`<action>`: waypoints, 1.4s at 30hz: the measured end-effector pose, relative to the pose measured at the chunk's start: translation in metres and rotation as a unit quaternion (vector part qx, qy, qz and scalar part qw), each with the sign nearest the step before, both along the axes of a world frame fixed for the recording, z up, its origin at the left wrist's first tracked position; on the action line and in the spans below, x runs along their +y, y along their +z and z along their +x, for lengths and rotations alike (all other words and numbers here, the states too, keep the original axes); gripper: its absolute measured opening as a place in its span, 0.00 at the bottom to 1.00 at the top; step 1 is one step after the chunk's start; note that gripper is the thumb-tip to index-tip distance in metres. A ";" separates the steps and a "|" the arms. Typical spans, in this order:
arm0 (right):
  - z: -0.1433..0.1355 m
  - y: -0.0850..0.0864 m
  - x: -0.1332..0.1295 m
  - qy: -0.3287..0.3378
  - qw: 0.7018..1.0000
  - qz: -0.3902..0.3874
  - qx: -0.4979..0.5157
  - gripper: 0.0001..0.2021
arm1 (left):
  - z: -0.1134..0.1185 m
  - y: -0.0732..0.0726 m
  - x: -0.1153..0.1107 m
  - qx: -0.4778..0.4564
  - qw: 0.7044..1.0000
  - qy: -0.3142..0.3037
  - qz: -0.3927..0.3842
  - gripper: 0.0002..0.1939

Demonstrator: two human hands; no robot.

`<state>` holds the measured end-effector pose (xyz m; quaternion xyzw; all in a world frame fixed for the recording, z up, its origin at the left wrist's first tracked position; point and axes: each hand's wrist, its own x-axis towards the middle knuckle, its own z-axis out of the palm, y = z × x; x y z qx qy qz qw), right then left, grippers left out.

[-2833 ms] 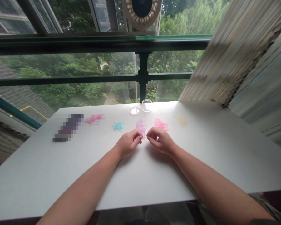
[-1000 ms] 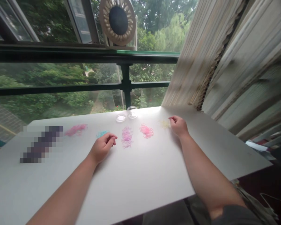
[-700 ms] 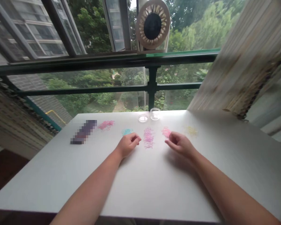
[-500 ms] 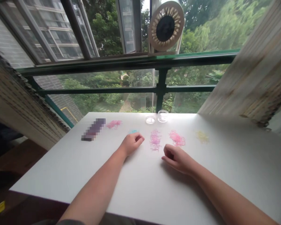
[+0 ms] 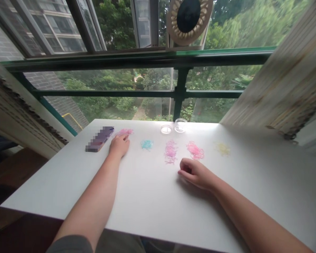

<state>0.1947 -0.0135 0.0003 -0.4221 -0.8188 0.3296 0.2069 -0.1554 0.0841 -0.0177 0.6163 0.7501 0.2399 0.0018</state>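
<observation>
My left hand (image 5: pixel 119 145) reaches to the far left pile of thin pink loops (image 5: pixel 126 132), which look like small rubber bands. Its fingers stretch forward onto the pile's near edge, the thumb apart from them; no loop shows in its grasp. Curled in a loose fist on the table, my right hand (image 5: pixel 193 172) shows nothing in it. Just beyond it lie a purple pile of bands (image 5: pixel 171 151) and a brighter pink one (image 5: pixel 195 150). A teal pile (image 5: pixel 146 144) sits between my hands, and a pale yellow pile (image 5: pixel 223 148) is off to the right.
A dark, pixelated flat object (image 5: pixel 100 139) lies left of my left hand. Two clear round containers (image 5: pixel 166 129) (image 5: pixel 180 125) stand at the back of the white table (image 5: pixel 144 200). Behind it are a green railing (image 5: pixel 107 93) and a round fan (image 5: pixel 189 19).
My left hand has moved left from beside the teal pile to the far left pink pile, its fingers extending. My right hand stays curled in place. The camera view has tilted slightly down.
</observation>
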 end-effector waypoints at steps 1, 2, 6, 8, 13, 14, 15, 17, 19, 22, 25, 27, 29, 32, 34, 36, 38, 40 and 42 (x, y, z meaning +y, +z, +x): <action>0.000 0.001 0.000 0.002 1.000 -0.003 0.001 0.07 | 0.001 0.000 0.001 0.010 1.000 0.006 -0.011 0.21; 0.000 0.002 0.000 0.004 1.000 -0.006 0.001 0.07 | 0.002 0.000 0.001 0.018 1.000 0.013 -0.021 0.21; -0.002 0.004 0.001 0.005 1.000 -0.013 0.002 0.06 | 0.006 0.004 -0.001 0.039 0.998 0.027 -0.036 0.21; -0.002 0.005 0.001 0.004 1.000 -0.015 0.002 0.06 | 0.007 0.007 -0.002 0.042 0.998 0.028 -0.033 0.21; 0.000 0.005 0.002 0.002 1.000 -0.017 0.008 0.06 | 0.008 0.007 -0.001 0.027 0.999 0.005 -0.032 0.19; 0.001 0.005 0.001 0.002 1.000 -0.020 0.008 0.06 | 0.007 0.007 -0.001 0.017 0.999 -0.004 -0.030 0.19; 0.001 0.004 0.001 0.002 1.000 -0.023 0.009 0.06 | 0.005 0.006 -0.002 0.007 1.000 -0.011 -0.029 0.18; 0.002 0.003 0.001 0.001 1.000 -0.028 0.008 0.06 | 0.001 0.005 -0.002 -0.012 0.999 -0.014 -0.027 0.16; 0.003 0.002 0.002 0.002 0.999 -0.032 0.007 0.06 | -0.003 0.002 -0.003 -0.026 0.999 -0.007 -0.023 0.15; 0.004 0.000 0.002 0.007 1.000 -0.030 0.002 0.06 | -0.008 -0.002 -0.003 -0.051 0.999 0.002 -0.010 0.13; 0.004 0.000 0.002 0.013 1.000 -0.021 -0.010 0.06 | -0.011 -0.007 -0.001 -0.077 0.997 0.003 0.006 0.15; 0.004 0.000 0.001 0.018 1.000 -0.018 -0.018 0.05 | -0.011 -0.008 0.000 -0.091 0.996 -0.003 0.011 0.16; 0.004 0.000 0.001 0.018 0.999 -0.020 -0.023 0.05 | -0.010 -0.009 0.000 -0.101 0.995 -0.009 0.012 0.16; 0.004 0.000 0.001 0.016 0.999 -0.022 -0.022 0.04 | -0.010 -0.008 0.001 -0.104 0.994 -0.011 0.010 0.14; 0.004 0.000 0.001 0.015 0.999 -0.021 -0.022 0.04 | -0.009 -0.007 0.000 -0.101 0.995 -0.007 0.007 0.13; 0.004 0.001 0.001 0.016 0.999 -0.021 -0.024 0.04 | -0.008 -0.006 0.000 -0.096 0.995 -0.003 0.003 0.14; 0.004 0.002 0.001 0.016 0.999 -0.022 -0.026 0.04 | -0.006 -0.005 0.000 -0.089 0.996 -0.002 -0.001 0.15; 0.003 0.002 0.001 0.016 0.999 -0.021 -0.028 0.04 | -0.005 -0.004 -0.001 -0.080 0.997 -0.004 -0.006 0.15; 0.002 0.002 0.000 0.017 0.999 -0.021 -0.028 0.04 | -0.004 -0.003 -0.001 -0.073 0.997 -0.003 -0.011 0.14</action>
